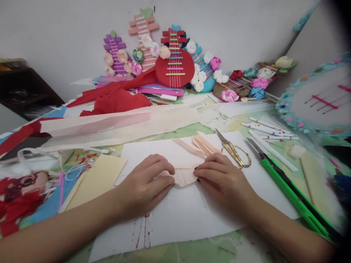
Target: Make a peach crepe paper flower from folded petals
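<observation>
Between my two hands is a small piece of pale peach crepe paper (185, 176), held just above a white board (175, 223). My left hand (149, 180) pinches its left edge with thumb and fingers. On the other side, my right hand (223, 179) grips the right edge between thumb and fingertips. Beyond the right hand lie several peach paper strips (201, 144), partly hidden by it. Gold-handled scissors (233, 149) rest near them, blades pointing away. A green utility knife (290, 186) lies at the right with its blade out.
Several paper-flowered toy instruments, including a red one (174, 67), lean along the wall. Red crepe paper (117, 102) and a long cream sheet (117, 126) stretch across the back. White rolled sticks (271, 148) lie at right, yellow card (95, 179) at left.
</observation>
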